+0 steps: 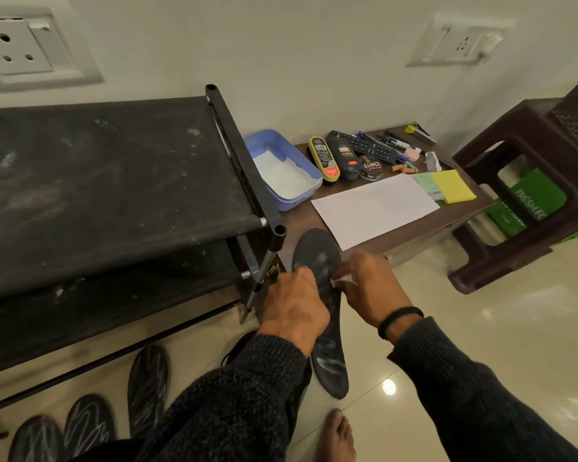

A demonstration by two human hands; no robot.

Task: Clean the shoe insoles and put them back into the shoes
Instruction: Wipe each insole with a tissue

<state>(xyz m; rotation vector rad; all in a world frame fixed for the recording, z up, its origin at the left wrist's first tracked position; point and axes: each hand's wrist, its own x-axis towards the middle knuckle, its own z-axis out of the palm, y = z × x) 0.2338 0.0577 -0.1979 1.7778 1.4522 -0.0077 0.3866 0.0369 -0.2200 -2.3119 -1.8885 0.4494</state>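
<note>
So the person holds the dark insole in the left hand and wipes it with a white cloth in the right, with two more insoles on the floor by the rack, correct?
Not quite: the head view shows three insoles on the floor by the rack, not two. The left hand does hold the dark insole while the right hand wipes it with a white cloth.

Blue tub (302, 198), remote (364, 145), white paper (374, 208) on low table (414, 230).

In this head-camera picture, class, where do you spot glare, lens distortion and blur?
Head view: a lamp's glare spots the glossy floor tiles; wide-angle distortion bends the shoe rack and wall socket; the right hand, wiping the insole, looks slightly motion-blurred.
</note>
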